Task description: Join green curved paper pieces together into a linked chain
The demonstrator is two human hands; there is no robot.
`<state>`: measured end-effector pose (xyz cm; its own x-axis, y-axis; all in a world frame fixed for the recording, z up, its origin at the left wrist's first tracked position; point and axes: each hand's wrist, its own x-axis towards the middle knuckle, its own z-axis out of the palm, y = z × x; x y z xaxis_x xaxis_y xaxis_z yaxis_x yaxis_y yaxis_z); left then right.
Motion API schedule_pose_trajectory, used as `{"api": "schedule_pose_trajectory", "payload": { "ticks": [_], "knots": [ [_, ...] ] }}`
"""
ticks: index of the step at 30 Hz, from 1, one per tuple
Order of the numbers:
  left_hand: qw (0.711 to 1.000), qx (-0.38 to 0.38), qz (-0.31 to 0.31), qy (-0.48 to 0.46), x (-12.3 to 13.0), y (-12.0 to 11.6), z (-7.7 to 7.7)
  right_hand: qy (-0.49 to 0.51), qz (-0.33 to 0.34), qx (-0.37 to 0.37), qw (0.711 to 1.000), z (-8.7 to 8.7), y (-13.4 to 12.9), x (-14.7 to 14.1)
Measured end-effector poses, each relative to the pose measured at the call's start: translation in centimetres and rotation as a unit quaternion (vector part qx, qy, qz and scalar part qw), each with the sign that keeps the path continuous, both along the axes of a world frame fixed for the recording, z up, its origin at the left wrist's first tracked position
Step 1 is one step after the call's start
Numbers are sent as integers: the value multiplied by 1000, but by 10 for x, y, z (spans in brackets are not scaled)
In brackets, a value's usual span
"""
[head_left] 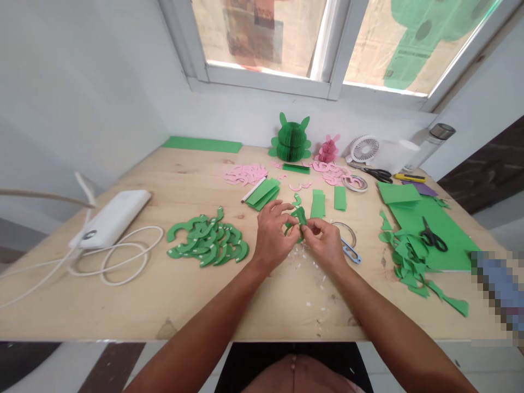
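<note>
Where white flecks (309, 304) dot the wood near the front edge, sweep them clear; they look like tape backing and could stick to the work. Pile of curved green pieces (210, 240) sits left of the hands, white strips on many ends; parking it there should keep the reach short. Green paper piece (301, 215) is mid-table, between both hands, off the pile. Left hand (275, 232) pinches it, thumb to fingertips; right hand (325, 240) pinches its near right side the same way. For a clean job I'd line up edges first, press from one end, and go light at the curve so the paper doesn't crease. Blue cutter (351, 252) lies just beside the right hand; mind the wrist.

Writing: white power bank (117, 215) carries a round dark mark, can't read it. Printed sheets (280, 38) at the window: text too small. No brand legible.
</note>
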<state>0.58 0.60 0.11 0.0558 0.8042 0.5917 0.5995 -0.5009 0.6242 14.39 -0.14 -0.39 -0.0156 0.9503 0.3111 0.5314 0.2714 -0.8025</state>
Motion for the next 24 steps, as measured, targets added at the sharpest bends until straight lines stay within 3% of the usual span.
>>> {"api": "schedule_pose_trajectory", "payload": {
  "ticks": [6, 10, 19, 24],
  "knots": [
    [996, 9, -40, -79, -3, 0, 4, 74, -11, -62, 995, -1, 4, 3],
    [988, -29, 13, -152, -8, 6, 3, 154, -12, -105, 982, -6, 8, 4],
    [984, -110, 41, -134, -13, 15, -10, 214, -38, -132, 967, -7, 10, 5],
    [976, -138, 35, -166, -13, 17, -11, 225, -42, -141, 963, -4, 10, 4]
  ]
}}
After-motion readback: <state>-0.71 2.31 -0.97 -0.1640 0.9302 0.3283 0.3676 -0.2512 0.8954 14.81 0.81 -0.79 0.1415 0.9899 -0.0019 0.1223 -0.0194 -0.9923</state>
